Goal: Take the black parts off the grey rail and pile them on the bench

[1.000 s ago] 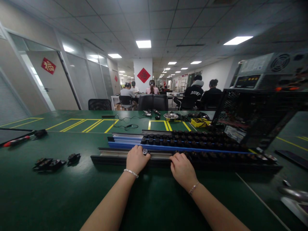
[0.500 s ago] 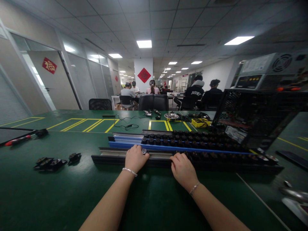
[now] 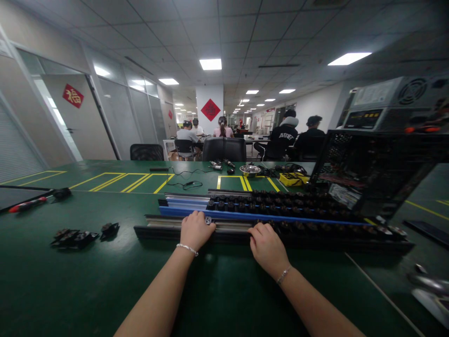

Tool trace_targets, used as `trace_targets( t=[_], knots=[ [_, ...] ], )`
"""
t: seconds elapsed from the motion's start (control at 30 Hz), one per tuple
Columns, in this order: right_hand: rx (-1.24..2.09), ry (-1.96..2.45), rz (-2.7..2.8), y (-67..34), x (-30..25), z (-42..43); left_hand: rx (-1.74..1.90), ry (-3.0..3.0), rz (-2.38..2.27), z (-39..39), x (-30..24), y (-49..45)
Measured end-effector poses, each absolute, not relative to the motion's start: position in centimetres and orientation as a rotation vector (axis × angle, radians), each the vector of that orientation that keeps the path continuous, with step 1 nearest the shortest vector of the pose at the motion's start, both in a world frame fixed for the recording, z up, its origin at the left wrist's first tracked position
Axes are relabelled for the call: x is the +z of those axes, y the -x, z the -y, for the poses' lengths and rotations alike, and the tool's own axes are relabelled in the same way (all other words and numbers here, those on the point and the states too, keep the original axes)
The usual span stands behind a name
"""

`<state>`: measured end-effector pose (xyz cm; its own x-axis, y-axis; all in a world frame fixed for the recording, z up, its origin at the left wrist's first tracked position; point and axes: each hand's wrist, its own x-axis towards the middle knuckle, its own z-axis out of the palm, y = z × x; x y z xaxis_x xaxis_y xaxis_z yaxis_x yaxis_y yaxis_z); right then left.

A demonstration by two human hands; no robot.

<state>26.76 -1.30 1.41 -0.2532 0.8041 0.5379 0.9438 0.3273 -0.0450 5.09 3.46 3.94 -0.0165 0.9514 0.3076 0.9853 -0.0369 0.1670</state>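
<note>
Head camera: my left hand (image 3: pixel 195 230) and right hand (image 3: pixel 268 247) rest on the long tray (image 3: pixel 157 231) on the green table (image 3: pixel 87 281). Fingers curl over its rail; whether they grip anything, I cannot tell. A round part (image 3: pixel 208 220) sits by my left fingertips.

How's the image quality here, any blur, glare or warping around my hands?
Head view: left hand and right hand on the rail look sharp; ceiling panels glare white; straight lines bow toward the edges; the lower-right corner is smeared.
</note>
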Motion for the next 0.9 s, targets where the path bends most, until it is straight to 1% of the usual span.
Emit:
trace_targets(
  t=[0.9],
  knots=[
    [-0.47, 1.522, 2.13, -26.6, 1.4, 1.3, -0.497, 2.173, 2.17, -3.8, 4.4, -3.8]
  ],
)
